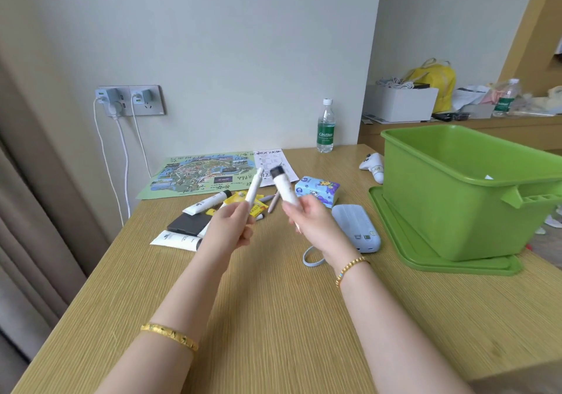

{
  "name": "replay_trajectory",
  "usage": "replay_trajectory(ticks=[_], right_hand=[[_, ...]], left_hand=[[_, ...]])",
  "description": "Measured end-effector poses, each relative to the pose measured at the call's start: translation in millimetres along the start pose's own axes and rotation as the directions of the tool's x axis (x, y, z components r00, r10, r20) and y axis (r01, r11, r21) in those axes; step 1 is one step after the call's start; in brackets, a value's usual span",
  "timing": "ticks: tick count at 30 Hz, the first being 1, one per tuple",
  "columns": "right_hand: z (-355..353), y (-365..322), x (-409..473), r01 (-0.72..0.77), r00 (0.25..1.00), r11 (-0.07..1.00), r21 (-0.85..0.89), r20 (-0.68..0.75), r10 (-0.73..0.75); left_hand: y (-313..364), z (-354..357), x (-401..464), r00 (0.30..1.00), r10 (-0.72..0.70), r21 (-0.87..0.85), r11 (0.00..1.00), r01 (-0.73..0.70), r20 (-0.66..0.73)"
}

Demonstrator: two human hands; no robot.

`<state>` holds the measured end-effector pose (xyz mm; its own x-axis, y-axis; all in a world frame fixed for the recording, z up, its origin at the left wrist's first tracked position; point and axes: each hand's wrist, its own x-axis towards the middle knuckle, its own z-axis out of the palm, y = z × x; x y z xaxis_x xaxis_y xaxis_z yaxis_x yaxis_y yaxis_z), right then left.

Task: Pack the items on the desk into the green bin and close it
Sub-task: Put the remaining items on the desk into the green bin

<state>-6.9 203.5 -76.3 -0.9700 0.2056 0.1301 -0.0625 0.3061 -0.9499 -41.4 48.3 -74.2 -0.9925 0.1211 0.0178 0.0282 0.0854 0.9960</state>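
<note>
Two hands are raised above the desk [273,317], each closed around one item. The left hand [232,226] grips a slim white pen [254,188], tip pointing up and away. The right hand [310,216] grips a white tube [284,188] with a dark cap, tilted up and to the left. The bin [456,199] stands open at the right, resting on its lid [404,241]. A power bank [357,226] lies just beside the lid. Tissues [317,191], more tubes [206,203], a dark case [188,223] and yellow packets [243,199] lie behind the hands. A map [200,176] and a bottle [326,127] sit near the wall.
</note>
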Motion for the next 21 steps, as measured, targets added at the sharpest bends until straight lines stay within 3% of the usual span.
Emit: replay_trajectory(ticks=[3, 7, 10, 13, 19, 21], right_hand=[[-13.1, -19.2, -5.9, -0.004, 0.992, 0.988, 0.153, -0.121, 0.022], [-74.4, -47.5, -9.2, 0.008, 0.978, 0.982, -0.188, -0.202, -0.046], [-134.8, -67.7, -20.2, 0.050, 0.913, 0.929, -0.366, -0.361, -0.191], [-192.8, -76.5, -33.1, -0.039, 0.849, 0.821, -0.569, -0.452, -0.274], [-257.1, -73.3, -43.7, -0.391, 0.854, 0.470, -0.791, -0.503, -0.136], [-263.9, -71.9, -41.1, -0.425, 0.854, 0.450, -0.785, -0.513, -0.087]], left_hand=[[24.1, 29.6, -6.9, 1.000, -0.004, -0.072, 0.997, 0.006, 0.022], [70.0, 85.4, -14.6, 0.980, 0.109, -0.128, 0.988, -0.089, 0.167], [103.2, 131.9, -27.0, 0.941, 0.253, -0.117, 0.966, -0.232, 0.225], [131.3, 177.7, -36.3, 0.924, 0.229, -0.205, 0.964, -0.170, 0.308], [155.4, 255.8, -45.0, 0.850, 0.232, 0.194, 0.914, -0.357, 0.473], [157.2, 269.3, -45.3, 0.839, 0.204, 0.300, 0.870, -0.392, 0.504]])
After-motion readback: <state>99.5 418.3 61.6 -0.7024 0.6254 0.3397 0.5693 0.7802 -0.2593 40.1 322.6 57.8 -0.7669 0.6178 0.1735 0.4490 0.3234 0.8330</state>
